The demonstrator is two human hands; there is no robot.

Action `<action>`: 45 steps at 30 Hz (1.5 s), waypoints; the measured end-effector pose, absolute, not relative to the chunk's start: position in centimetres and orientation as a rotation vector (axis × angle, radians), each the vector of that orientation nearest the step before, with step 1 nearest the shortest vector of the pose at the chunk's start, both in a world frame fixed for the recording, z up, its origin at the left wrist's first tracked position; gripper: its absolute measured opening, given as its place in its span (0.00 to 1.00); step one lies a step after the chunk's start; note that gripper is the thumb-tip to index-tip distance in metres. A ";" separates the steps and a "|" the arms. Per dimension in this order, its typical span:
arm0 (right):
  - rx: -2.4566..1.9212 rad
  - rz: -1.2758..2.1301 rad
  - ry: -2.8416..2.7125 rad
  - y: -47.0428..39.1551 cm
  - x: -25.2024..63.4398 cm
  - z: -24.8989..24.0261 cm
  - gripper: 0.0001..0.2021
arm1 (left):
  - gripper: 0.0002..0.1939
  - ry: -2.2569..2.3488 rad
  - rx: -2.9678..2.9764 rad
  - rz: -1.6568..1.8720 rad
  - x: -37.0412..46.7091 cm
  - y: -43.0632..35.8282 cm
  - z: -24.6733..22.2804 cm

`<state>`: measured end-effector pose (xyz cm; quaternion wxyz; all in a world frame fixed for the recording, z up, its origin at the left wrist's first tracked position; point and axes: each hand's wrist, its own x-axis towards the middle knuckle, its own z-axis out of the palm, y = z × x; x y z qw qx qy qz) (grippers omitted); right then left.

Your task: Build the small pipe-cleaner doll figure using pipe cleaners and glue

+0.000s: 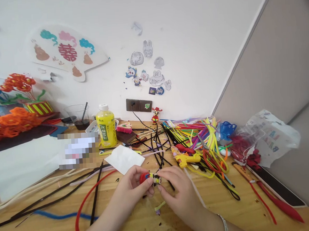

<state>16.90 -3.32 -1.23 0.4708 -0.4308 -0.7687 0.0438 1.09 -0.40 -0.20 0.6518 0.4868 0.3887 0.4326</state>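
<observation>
My left hand (134, 186) is closed around a small doll (144, 178), apparently made of pipe cleaners, with a red body, a bit of blue and a yellow, black and white head end. The doll lies on its side, head end to the right. At that end, the thumb and fingertips of my right hand (178, 189) pinch it. Whether they hold a further small piece is hidden. Below the hands, a short pale yellow-green piece (160, 206) with a purple tip lies on the wooden table (140, 222). Behind my left hand is a white paper sheet (125, 158).
Right of centre, a yellow glue gun (187, 159) lies before a heap of coloured pipe cleaners (194, 132). A yellow drink bottle (106, 127) and a cup of dark liquid (81, 120) stand at back left. A similar red-hatted doll (155, 116) stands by the wall.
</observation>
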 end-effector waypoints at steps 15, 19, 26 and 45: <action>-1.065 0.238 -1.833 -3.4 16.8 -1.4 0.11 | 0.22 0.863 1.087 0.976 1.2 -0.4 -0.4; -1.080 0.263 -1.802 -3.4 16.8 -1.7 0.10 | 0.23 0.876 1.075 0.980 1.3 -0.5 -0.5; -1.067 0.244 -1.828 -3.2 17.1 -2.2 0.09 | 0.22 0.849 1.085 0.993 1.3 -0.2 -0.7; -0.856 0.214 -1.808 -5.4 18.8 2.9 0.11 | 0.22 0.999 1.180 1.011 -0.1 1.1 0.1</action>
